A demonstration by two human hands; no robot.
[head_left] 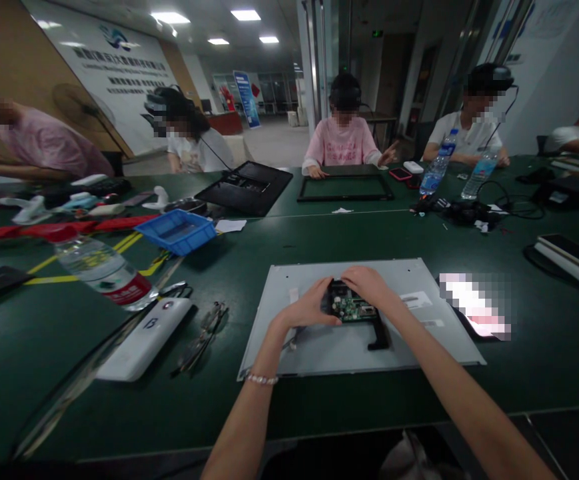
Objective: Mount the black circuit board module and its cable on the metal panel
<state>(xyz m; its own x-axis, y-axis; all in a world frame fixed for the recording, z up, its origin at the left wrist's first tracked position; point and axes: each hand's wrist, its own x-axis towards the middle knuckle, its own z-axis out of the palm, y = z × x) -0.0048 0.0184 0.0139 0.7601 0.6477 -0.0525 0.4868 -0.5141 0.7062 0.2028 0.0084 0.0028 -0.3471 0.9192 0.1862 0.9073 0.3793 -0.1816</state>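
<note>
A green circuit board in a black plastic bracket [353, 308] is over the middle of a grey display panel [314, 357]. My left hand [312, 305] grips its left side, thumb along the near edge and fingers behind. Across the far edge lies my right hand [369, 285], its fingers curled over the bracket's top; their tips are partly hidden. A black arm of the bracket [380, 335] sticks out toward me on the right. White labels [416, 300] show on the panel's right half. Whether the bracket rests on the panel or is lifted I cannot tell.
Left of the panel lie a cable bundle [202, 340], a white power bank [144, 340] and a tilted water bottle [104, 270]. A blue tray [176, 230] stands farther back. A lit phone [474, 303] lies at right. Across the table, a person sits behind a black frame [346, 198].
</note>
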